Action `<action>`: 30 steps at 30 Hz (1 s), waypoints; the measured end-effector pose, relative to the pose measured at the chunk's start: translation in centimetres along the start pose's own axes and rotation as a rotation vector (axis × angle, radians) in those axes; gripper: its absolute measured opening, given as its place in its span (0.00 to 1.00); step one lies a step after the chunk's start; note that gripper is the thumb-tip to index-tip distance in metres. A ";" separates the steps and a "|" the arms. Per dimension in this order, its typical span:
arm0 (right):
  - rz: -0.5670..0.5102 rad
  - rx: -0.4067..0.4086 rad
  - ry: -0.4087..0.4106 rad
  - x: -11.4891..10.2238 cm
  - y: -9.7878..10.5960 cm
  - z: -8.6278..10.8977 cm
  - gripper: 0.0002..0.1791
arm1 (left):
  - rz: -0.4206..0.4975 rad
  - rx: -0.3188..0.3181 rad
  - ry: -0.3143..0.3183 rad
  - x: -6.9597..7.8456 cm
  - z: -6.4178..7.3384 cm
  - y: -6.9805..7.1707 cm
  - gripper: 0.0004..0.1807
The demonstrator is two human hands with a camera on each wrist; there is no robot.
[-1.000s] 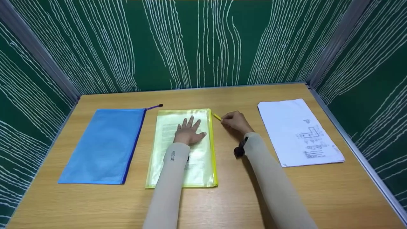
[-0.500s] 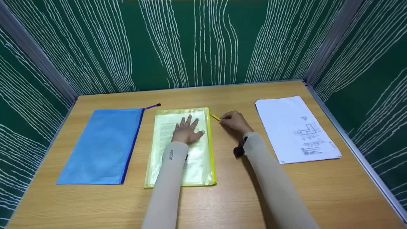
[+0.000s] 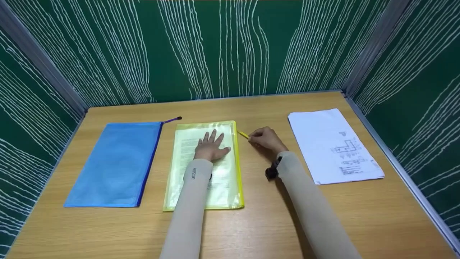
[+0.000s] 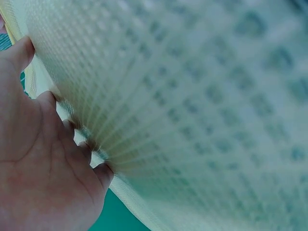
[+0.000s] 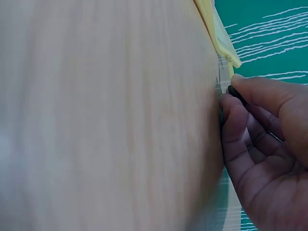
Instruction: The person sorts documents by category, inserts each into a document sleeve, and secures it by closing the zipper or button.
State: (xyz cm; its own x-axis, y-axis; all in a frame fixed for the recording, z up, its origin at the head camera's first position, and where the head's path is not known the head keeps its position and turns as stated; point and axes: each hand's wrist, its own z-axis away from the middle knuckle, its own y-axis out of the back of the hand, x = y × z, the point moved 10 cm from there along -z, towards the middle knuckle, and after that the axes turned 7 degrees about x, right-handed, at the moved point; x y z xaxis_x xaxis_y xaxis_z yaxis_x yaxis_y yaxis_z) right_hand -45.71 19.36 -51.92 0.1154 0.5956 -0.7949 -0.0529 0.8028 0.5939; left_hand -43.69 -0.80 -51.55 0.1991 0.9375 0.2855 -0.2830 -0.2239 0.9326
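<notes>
A yellow-edged, see-through zipper document bag [image 3: 219,194] lies flat at mid-table, with printed paper showing inside. My left hand [image 3: 211,146] rests on its upper half, fingers straight and spread. In the left wrist view the fingertips of that hand [image 4: 53,144] touch the mesh-textured plastic [image 4: 192,106]. Beyond the bag's top right corner, my right hand [image 3: 266,139] pinches the yellow zipper pull strap [image 3: 243,134]. The right wrist view shows the thumb and curled forefinger of this hand [image 5: 269,139] around the strap's dark end [image 5: 237,94].
To the left lies a blue zipper bag [image 3: 115,165] with a purple pull strap [image 3: 172,120] at its top right corner. A stack of white paper [image 3: 327,144] with a printed drawing sits on the right. Green white-streaked panels [image 3: 244,50] enclose the wooden table [image 3: 273,230].
The head view has shifted slightly. Both hands keep nearly the same places, the left on the yellow bag and the right on the zipper pull strap.
</notes>
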 end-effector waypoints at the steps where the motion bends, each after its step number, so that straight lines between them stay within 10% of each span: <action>1: -0.003 -0.001 0.004 0.0 0.0 0.1 0.11 | 0.001 -0.001 -0.001 0.0 0.0 0.0 0.40; 30: -0.009 -0.070 0.028 0.3 0.0 1.9 0.10 | 0.014 0.008 0.008 -0.2 -0.1 0.1 0.39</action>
State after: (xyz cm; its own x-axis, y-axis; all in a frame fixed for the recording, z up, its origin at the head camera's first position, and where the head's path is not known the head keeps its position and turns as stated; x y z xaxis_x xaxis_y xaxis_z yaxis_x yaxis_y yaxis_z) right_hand -43.80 19.50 -51.86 0.0885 0.5882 -0.8038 -0.1209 0.8074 0.5775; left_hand -43.82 -0.98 -51.49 0.1878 0.9362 0.2970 -0.2783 -0.2393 0.9302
